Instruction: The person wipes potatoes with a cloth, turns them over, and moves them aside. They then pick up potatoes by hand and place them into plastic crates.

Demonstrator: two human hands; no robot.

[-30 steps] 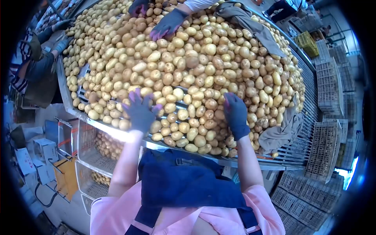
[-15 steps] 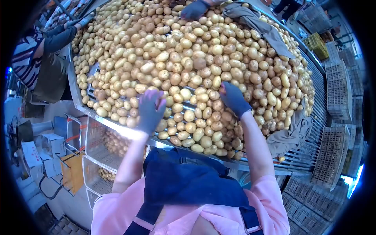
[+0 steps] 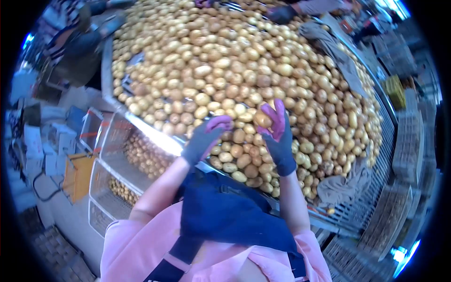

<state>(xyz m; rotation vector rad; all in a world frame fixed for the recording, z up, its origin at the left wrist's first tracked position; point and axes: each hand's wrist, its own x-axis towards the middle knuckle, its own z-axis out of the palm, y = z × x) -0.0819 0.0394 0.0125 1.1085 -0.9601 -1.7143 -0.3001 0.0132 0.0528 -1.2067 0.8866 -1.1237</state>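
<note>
A wide heap of potatoes point(image 3: 202, 70) covers the sorting table in front of me. My right hand point(image 3: 279, 136), in a grey glove with purple palm and fingers, grips one potato point(image 3: 263, 119) between thumb and fingers, lifted just over the heap. To its left, my left hand point(image 3: 207, 138) wears a matching glove. It is half curled, its thumb side apart from the fingers, above potatoes near the front edge. I see nothing held in it.
At the left front stand clear crates point(image 3: 112, 167) of potatoes below the metal table rim point(image 3: 141, 129). A grey cloth point(image 3: 343, 185) lies at the right. Another person's gloved hand point(image 3: 282, 15) is at the far side. Stacked crates point(image 3: 406, 148) stand right.
My right hand has drawn back toward me and turned, now with a potato in its fingers. My left hand has moved right, closer to it. The camera view has shifted.
</note>
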